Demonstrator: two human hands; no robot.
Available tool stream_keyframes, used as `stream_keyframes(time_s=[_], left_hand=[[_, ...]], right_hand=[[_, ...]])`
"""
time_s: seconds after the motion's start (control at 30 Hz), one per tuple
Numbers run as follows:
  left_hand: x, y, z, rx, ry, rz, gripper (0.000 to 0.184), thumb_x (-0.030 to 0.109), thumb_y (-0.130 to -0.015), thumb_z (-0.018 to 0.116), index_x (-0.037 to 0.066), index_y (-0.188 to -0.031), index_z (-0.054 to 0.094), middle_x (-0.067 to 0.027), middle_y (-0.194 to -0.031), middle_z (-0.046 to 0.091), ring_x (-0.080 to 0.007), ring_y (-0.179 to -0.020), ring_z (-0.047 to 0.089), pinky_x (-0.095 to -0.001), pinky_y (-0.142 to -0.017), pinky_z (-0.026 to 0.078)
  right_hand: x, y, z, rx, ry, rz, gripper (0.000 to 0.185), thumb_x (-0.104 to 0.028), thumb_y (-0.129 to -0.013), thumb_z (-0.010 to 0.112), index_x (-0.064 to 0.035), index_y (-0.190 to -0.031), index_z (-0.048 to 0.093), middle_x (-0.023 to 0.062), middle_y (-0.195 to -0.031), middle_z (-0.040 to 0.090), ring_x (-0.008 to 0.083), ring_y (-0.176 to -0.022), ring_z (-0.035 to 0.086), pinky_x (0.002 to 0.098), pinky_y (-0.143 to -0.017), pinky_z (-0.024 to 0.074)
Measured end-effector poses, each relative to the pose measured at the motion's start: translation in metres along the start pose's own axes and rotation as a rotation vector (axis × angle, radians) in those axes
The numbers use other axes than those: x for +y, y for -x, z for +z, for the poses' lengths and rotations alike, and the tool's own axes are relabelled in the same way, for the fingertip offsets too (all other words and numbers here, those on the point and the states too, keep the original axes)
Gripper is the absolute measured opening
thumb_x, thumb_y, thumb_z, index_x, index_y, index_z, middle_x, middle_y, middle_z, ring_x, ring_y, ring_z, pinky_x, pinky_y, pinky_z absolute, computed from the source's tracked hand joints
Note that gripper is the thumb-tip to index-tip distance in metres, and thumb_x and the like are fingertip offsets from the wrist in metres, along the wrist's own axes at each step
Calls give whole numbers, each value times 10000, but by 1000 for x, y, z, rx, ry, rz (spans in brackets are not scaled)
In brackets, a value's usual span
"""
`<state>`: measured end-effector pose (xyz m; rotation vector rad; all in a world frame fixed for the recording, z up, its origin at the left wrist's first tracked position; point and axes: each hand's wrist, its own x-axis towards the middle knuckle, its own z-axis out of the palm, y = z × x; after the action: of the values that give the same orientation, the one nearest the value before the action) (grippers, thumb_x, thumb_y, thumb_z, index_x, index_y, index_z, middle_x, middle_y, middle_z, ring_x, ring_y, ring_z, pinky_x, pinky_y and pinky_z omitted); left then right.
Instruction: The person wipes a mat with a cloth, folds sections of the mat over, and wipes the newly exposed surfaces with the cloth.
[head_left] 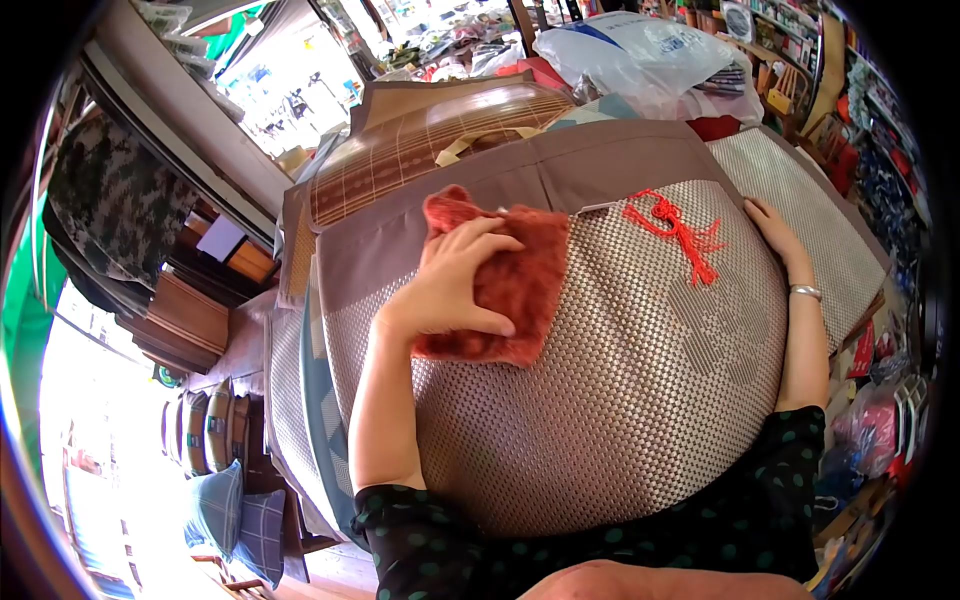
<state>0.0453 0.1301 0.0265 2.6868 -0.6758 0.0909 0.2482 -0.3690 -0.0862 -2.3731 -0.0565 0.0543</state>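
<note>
A fluffy red cloth [520, 290] lies on a large woven mat [560, 420] with a glossy beige surface and a brown fabric border. My left hand [455, 280] rests on top of the cloth, its thumb and fingers spread wide apart. At the mat's right edge lies my right hand [770, 222], fingers stretched along the brown border, with nothing visible in it. A silver bracelet [805, 292] circles that wrist. Between the hands, a red knotted tassel [680, 235] hangs over the mat's weave. The near edge of the mat meets my dark dotted clothing.
More mats are stacked beneath and behind, including a brown patterned mat [440, 135] and a pale woven mat [800, 190]. A filled plastic bag [640, 60] sits at the back. Blue cushions [215, 510] stand low on the left. Shelves of goods line the right.
</note>
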Motion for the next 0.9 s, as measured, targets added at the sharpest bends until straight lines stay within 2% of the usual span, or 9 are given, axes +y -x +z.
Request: stream_keyframes(time_s=[0.17, 0.23, 0.37, 0.43, 0.5, 0.57, 0.63, 0.77, 0.9], left_hand=[[16, 1, 4, 38, -32, -14, 876, 382, -537, 865, 128, -1308, 535, -151, -1481, 368, -370, -1399, 312, -493, -1150, 243], [42, -1, 9, -59, -26, 123, 860, 393, -552, 859, 123, -1299, 531, -166, -1454, 376, -384, -1384, 318, -495, -1139, 250], [100, -2, 35, -255, 107, 475, 836, 413, -586, 845, 147, -1301, 501, -171, -1450, 374, -377, -1402, 286, -583, -1117, 214], [115, 3, 44, -321, 165, 518, 833, 421, -587, 841, 160, -1301, 498, -166, -1463, 365, -369, -1416, 268, -625, -1106, 195], [111, 3, 45, -298, 165, 524, 830, 421, -590, 836, 163, -1303, 498, -160, -1473, 358, -364, -1416, 275, -631, -1106, 188], [98, -2, 38, -289, 160, 522, 826, 419, -588, 840, 165, -1300, 507, -158, -1473, 355, -363, -1408, 294, -619, -1112, 186], [80, -6, 28, -220, 168, 388, 829, 420, -569, 850, 161, -1289, 532, -165, -1457, 376, -368, -1386, 326, -550, -1137, 207], [28, -6, 11, -43, 44, 102, 855, 412, -541, 869, 144, -1285, 545, -149, -1461, 389, -358, -1380, 340, -488, -1143, 246], [4, -1, 3, 14, -8, -4, 863, 394, -542, 869, 138, -1297, 539, -143, -1463, 394, -357, -1391, 336, -502, -1154, 228]], right_hand=[[5, -4, 2, -14, -20, -11, 629, -485, -983, 473, -22, -1408, 495, 179, -1411, 528, 298, -1276, 521, 356, -1077, 385], [-3, 2, 2, 12, -21, 5, 623, -481, -981, 477, -19, -1399, 506, 182, -1403, 535, 297, -1275, 522, 357, -1077, 385], [4, -4, 0, 3, -4, -22, 615, -476, -982, 476, -17, -1390, 516, 184, -1396, 540, 298, -1275, 522, 358, -1078, 384], [9, -9, 0, -1, 33, -44, 611, -474, -984, 473, -19, -1389, 517, 184, -1394, 542, 299, -1273, 524, 357, -1079, 382], [12, -11, 1, -2, 25, -37, 611, -474, -984, 473, -19, -1390, 516, 185, -1394, 542, 299, -1271, 526, 357, -1078, 383], [13, -11, 1, -1, 16, -30, 611, -474, -984, 474, -20, -1391, 516, 185, -1395, 541, 299, -1268, 528, 357, -1078, 383], [11, -8, 0, 24, 59, -50, 616, -478, -982, 477, -22, -1394, 512, 185, -1395, 542, 296, -1265, 532, 358, -1075, 388], [2, -2, 3, 9, -11, -12, 616, -477, -982, 479, -22, -1395, 510, 184, -1393, 543, 294, -1265, 533, 357, -1071, 391], [-1, 0, 1, 8, -10, -6, 607, -469, -984, 479, -21, -1391, 514, 182, -1388, 548, 291, -1262, 534, 351, -1069, 391]])
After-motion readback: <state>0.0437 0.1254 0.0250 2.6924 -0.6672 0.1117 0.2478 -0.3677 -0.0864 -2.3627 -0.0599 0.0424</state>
